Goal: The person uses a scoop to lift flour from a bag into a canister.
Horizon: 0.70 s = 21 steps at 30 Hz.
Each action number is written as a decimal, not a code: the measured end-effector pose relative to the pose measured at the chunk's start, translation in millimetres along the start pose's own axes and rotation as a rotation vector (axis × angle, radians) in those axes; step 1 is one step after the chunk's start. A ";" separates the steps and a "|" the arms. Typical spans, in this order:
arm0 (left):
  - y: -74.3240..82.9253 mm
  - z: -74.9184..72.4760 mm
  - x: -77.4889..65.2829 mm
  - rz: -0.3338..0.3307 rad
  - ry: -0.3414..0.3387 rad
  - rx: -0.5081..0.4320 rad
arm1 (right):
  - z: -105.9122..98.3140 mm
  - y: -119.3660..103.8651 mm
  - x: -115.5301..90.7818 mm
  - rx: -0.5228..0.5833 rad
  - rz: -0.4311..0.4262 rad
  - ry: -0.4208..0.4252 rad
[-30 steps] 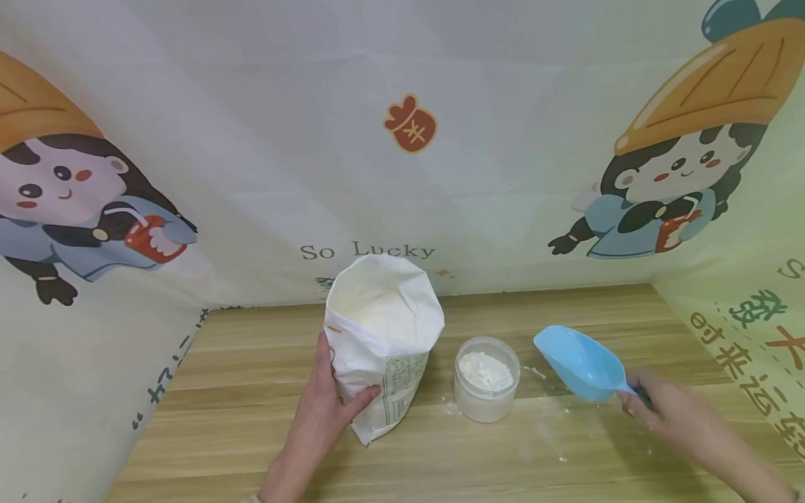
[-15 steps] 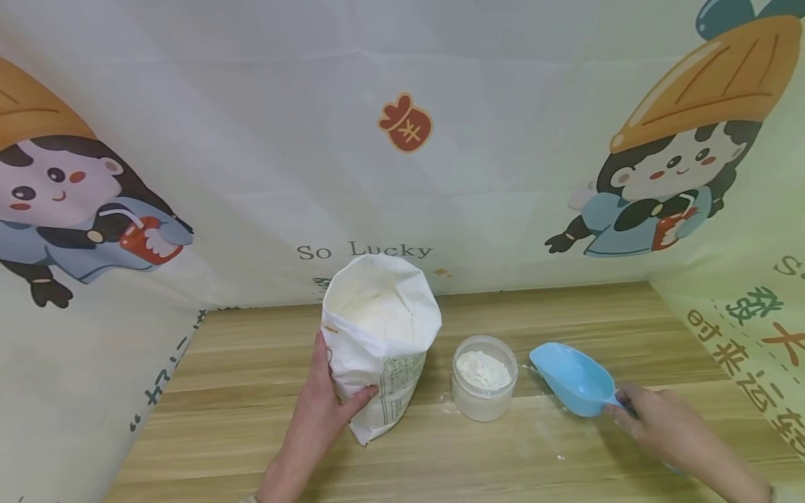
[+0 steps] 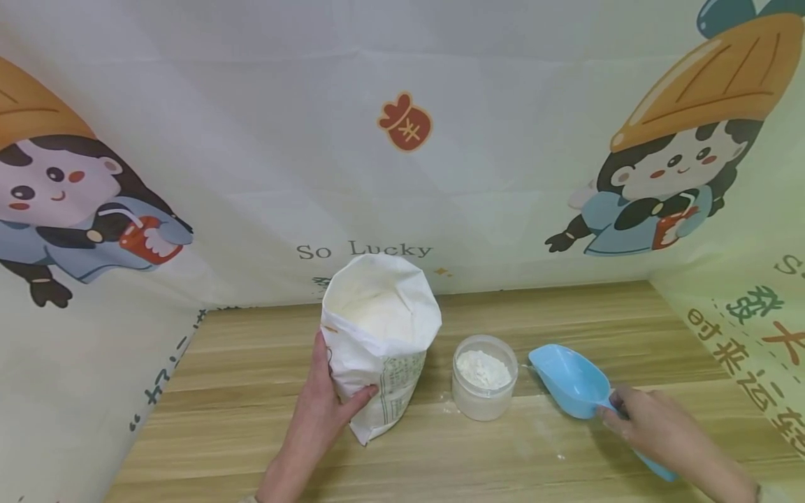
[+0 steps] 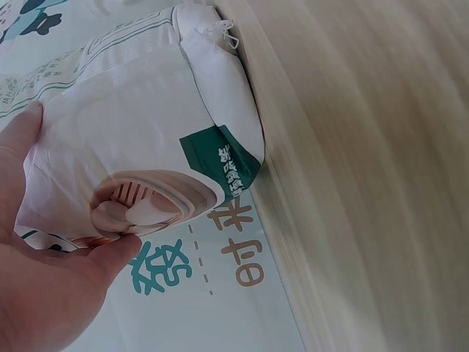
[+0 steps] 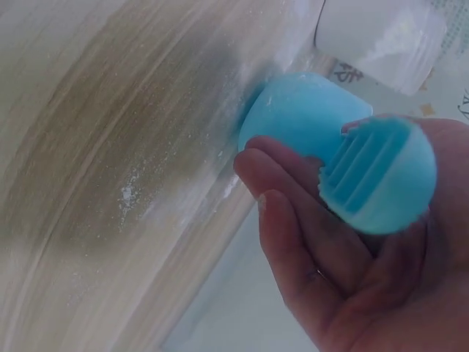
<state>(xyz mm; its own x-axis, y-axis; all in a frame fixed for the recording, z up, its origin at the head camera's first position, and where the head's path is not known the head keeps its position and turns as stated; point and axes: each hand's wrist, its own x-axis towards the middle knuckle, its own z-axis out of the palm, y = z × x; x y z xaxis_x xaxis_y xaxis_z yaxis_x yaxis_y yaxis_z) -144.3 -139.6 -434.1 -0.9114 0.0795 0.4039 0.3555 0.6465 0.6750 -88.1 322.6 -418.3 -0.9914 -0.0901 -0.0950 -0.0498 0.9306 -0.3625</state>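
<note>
On the left of the head view stands a tall white flour bag [image 3: 380,356], its top open and white powder inside. My left hand [image 3: 323,409] grips its lower side, thumb in front. The left wrist view shows that hand [image 4: 58,286] spread round the bag [image 4: 132,117], below a picture of buns. To the right, a blue scoop [image 3: 572,384] with an empty bowl lies at the tabletop. My right hand [image 3: 660,426] pinches its handle near the neck; the ridged handle end [image 5: 381,176] pokes out past the palm in the right wrist view.
A clear round jar [image 3: 484,402] of white powder stands between the bag and the scoop. Powder specks [image 3: 553,436] dust the wooden table [image 3: 220,419]. Printed cloth walls [image 3: 283,175] enclose the back and sides.
My right hand has moved down and slightly left, lowering the scoop toward the table. The handle's end now shows beyond the hand. The left hand keeps its hold on the bag.
</note>
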 end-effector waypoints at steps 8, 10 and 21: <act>0.4 -0.9 0.4 -0.019 -0.007 -0.008 | 0.4 -2.8 2.2 -0.023 0.020 -0.025; 0.7 -1.3 0.7 -0.019 -0.009 -0.008 | 0.8 -2.8 2.2 -0.031 0.010 -0.021; -0.3 -4.2 3.7 -0.010 -0.023 -0.021 | -3.3 1.2 0.5 -0.016 -0.054 -0.016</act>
<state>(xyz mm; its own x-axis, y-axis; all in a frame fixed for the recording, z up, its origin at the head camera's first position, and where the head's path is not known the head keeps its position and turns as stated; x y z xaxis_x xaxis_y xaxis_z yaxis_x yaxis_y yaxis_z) -146.9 -142.8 -430.3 -0.9193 0.0911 0.3829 0.3506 0.6316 0.6915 -89.1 324.8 -415.7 -0.9851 -0.1463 -0.0909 -0.1055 0.9298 -0.3527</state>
